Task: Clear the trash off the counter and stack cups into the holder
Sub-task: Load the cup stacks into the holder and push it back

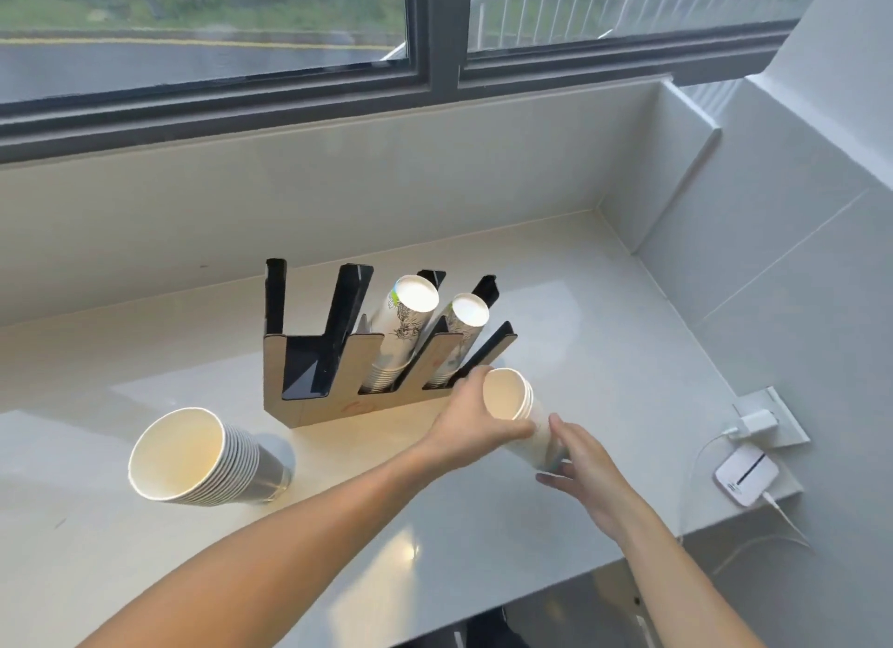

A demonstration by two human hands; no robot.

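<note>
**Both hands on a stack of paper cups in front of the holder**

The left hand [471, 418] wraps the upper part of a short stack of white paper cups [519, 413], its grip closed round the stack just below the rims. The right hand [582, 464] meets the lower end of the same stack with fingers spread and only loosely curled, touching the base rather than clamped on it. The stack tilts, mouth up and toward the camera, just in front of the right end of the cup holder [348, 401].

The cup holder, cardboard-fronted with black dividers, stands mid-surface, toward the back wall. Its two right slots each carry a leaning column of cups [403, 328]; the two left slots hold none.

A larger stack of wide paper cups [203, 456] stands well apart, near the surface's left side.

At the right edge of the surface [483, 541] lies a small white device [746, 473] with a cable, beside a plugged-in charger [758, 420].
</note>
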